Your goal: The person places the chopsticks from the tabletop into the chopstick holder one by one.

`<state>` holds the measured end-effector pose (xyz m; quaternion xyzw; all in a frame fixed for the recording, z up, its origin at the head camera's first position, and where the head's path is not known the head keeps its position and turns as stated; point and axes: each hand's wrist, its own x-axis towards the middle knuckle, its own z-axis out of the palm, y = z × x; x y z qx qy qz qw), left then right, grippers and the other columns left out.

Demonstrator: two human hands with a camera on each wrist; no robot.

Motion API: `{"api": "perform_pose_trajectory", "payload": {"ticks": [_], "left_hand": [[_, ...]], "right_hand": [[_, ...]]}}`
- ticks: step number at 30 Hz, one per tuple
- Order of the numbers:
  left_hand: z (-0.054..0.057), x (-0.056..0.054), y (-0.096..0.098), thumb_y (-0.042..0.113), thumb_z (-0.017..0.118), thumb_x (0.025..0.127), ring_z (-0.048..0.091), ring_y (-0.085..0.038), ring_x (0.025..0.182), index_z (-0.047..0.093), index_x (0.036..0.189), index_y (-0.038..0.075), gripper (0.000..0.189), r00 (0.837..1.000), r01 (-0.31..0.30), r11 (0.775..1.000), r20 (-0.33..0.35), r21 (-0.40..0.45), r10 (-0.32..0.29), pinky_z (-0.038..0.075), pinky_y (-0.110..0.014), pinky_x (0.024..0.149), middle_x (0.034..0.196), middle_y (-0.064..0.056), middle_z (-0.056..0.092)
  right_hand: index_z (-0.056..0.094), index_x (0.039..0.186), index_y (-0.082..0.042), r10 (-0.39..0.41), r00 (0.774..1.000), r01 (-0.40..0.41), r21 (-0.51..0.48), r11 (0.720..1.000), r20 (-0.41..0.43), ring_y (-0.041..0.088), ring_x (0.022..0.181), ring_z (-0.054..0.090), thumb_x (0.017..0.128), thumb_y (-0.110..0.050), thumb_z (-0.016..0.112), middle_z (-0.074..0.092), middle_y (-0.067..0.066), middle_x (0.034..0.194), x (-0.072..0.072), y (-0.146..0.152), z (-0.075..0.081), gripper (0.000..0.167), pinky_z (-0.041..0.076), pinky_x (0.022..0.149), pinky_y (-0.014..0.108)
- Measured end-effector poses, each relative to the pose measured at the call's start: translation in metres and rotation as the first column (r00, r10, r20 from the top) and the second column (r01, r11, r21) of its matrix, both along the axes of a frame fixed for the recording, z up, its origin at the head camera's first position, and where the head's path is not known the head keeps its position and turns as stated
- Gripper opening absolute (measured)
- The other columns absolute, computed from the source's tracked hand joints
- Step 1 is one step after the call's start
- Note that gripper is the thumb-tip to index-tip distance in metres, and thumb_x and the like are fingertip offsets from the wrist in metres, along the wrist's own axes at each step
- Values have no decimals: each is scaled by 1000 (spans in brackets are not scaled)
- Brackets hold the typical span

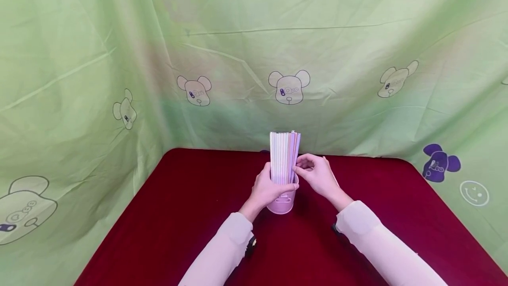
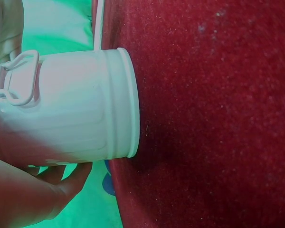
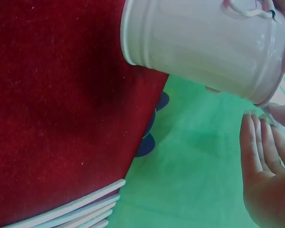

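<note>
A pink bucket with a small wire handle stands on the red table, holding a tight upright bunch of long thin pastel sticks. My left hand grips the bucket's rim and the base of the bunch, its thumb across the front. In the left wrist view, fingers of that hand lie along the bucket's side. At the bunch's right edge, my right hand pinches a stick between thumb and forefinger. The right wrist view shows that hand's other fingers extended beside the bucket rim.
Several loose sticks lie to the right of the bucket, mostly hidden behind my right forearm in the head view. A red cloth covers the table. Green curtains printed with bear heads hang behind and at both sides.
</note>
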<state>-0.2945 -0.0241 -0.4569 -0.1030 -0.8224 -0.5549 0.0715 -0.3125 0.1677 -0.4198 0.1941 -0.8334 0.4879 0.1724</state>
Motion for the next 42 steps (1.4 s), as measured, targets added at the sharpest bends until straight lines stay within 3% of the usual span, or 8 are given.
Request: {"api": "perform_pose_trajectory", "payload": {"ticks": [9, 20, 26, 34, 42], "left_hand": [[-1, 1, 0, 54, 93, 64, 66, -11, 91, 55, 124, 25, 77, 1000, 5, 1000, -2, 2, -5, 54, -38, 80, 102, 9, 69], [2, 0, 0, 53, 93, 64, 66, -10, 92, 55, 125, 24, 77, 1000, 10, 1000, 8, 8, -10, 54, -38, 82, 104, 9, 68], [2, 0, -1, 53, 93, 64, 66, -10, 92, 55, 123, 25, 76, 1000, 10, 1000, 19, 6, -10, 54, -38, 81, 103, 10, 68], [1, 0, -1, 52, 93, 64, 66, -9, 92, 55, 124, 26, 75, 1000, 11, 1000, 28, 11, -12, 54, -38, 81, 104, 10, 68], [3, 0, -1, 54, 93, 63, 66, -10, 91, 55, 123, 26, 76, 1000, 14, 1000, 28, 13, -14, 54, -39, 80, 103, 10, 68]], "right_hand": [[75, 104, -6, -89, 996, 88, 114, 990, 8, 15, 83, 69, 93, -21, 76, 77, 8, 94, -3, 16, 15, 19, 53, 72, 23], [70, 110, 2, -122, 992, 123, 223, 967, -16, 28, 91, 69, 94, -12, 72, 74, 18, 102, -20, 50, 22, 21, 52, 77, 23], [67, 114, 5, -171, 985, 157, 297, 942, 22, 37, 95, 70, 94, -10, 71, 71, 25, 110, -35, 75, 11, 25, 53, 82, 40], [66, 111, 9, -211, 974, 170, 349, 922, 84, 31, 85, 68, 91, -13, 71, 72, 24, 101, -50, 102, -10, 31, 51, 75, 34], [65, 110, 11, -246, 959, 170, 413, 895, 138, 39, 91, 69, 89, -11, 73, 73, 24, 96, -51, 121, -33, 31, 51, 82, 45]]}}
